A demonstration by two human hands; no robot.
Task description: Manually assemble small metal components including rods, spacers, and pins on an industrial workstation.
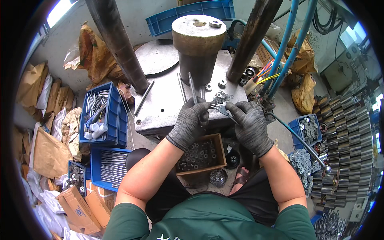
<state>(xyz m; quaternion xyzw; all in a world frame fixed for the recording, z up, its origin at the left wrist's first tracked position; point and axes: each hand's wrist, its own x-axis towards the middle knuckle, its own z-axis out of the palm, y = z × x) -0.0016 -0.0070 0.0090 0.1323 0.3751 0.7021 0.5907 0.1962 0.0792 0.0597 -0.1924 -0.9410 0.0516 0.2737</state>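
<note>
My left hand (189, 122), in a dark grey knit glove, is closed around a slim metal shaft (192, 86) that sticks up and away from me. In my right hand (253, 127), gloved alike, is a small forked metal tool (224, 110) that looks like pliers. Its tip meets the left fingertips; whether a small part sits there is hidden. Both hands are above the near edge of the steel press table (160, 108). Just beyond them lies a small heap of thin metal clips (222, 97), with two bearing-like rings (208, 87) behind it. Another shaft (144, 98) lies on the left.
A thick steel cylinder (198, 48) stands mid-table, a ring (215, 24) on top, between two slanting columns (120, 44). Below my hands is a wooden box (222, 156) of small rings. Blue bins of shafts (94, 158) stand left; stacked metal cylinders (348, 148) line the right.
</note>
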